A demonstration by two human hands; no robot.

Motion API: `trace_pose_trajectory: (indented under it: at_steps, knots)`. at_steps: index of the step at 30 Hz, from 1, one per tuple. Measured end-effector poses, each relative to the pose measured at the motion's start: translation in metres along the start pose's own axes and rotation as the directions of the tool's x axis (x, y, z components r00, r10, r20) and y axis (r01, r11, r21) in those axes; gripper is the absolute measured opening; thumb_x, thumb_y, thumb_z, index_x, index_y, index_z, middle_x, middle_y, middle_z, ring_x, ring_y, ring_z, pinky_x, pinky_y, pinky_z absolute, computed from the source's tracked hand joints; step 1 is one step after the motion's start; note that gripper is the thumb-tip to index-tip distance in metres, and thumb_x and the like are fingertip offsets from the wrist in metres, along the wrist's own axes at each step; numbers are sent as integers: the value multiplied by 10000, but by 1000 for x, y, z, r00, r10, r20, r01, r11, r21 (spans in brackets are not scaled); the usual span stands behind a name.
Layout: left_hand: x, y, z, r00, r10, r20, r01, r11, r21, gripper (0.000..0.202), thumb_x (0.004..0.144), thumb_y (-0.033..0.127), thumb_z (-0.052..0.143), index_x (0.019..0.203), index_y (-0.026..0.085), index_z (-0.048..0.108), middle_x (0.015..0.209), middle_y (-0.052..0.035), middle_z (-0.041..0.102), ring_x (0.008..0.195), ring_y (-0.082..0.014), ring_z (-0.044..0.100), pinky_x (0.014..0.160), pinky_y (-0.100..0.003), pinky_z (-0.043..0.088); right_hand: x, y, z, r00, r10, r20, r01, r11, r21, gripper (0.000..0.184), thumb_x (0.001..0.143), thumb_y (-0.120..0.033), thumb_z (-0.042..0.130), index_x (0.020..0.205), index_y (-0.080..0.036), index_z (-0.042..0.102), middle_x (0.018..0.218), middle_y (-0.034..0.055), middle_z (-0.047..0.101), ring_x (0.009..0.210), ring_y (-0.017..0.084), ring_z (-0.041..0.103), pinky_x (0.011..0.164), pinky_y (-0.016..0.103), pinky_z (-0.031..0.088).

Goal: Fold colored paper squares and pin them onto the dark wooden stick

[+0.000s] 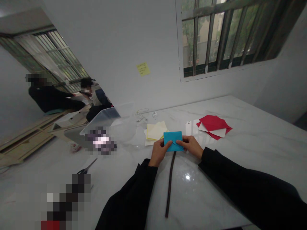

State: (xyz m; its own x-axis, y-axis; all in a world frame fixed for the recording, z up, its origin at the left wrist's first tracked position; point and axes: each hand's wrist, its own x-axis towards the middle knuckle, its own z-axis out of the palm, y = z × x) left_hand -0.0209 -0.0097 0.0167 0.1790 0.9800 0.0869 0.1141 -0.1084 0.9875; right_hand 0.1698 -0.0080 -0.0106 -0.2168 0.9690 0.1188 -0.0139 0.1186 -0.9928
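A folded piece of blue paper (173,136) is held up between both my hands, above the white marble-patterned table. My left hand (158,151) pinches its left side, thumb on the near face. On the right side, my right hand (192,146) grips it the same way, thumb pressed near the middle. The fingers behind the paper are hidden. Below the paper a thin dark brown stick (170,185) lies on the table, its far end reaching up to the paper's lower edge. Just behind my left hand sit pale yellow paper sheets (155,130).
Red and white folded papers (213,124) lie at the right. At the left are a clear plastic bin (105,116), scissors (86,168) and pixelated areas. A thin cord (142,115) lies near the wall. Two people (51,92) sit in the far left background.
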Motion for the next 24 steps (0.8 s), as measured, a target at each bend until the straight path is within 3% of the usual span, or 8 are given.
trace_pose_trajectory:
  at_steps: [17,24]
  knots:
    - [2,-4,-2,1000,-15,6,15,1000,-12,467,701,469,751,987,100,726,825,-79,739,816,-247,668,742,-349,535,0,-1,1,1000,7,-28,-6,1000,16,438,767,-549,666,856,-121,680,627,3,588,482,92,428,432,234,328]
    - [3,-9,-3,1000,13,-5,-12,999,47,396,718,441,741,946,117,734,858,-69,736,784,-218,652,732,-325,522,1,1,1,999,-4,-40,4,1000,-9,431,754,-560,672,782,-130,652,605,5,571,502,103,442,453,238,339]
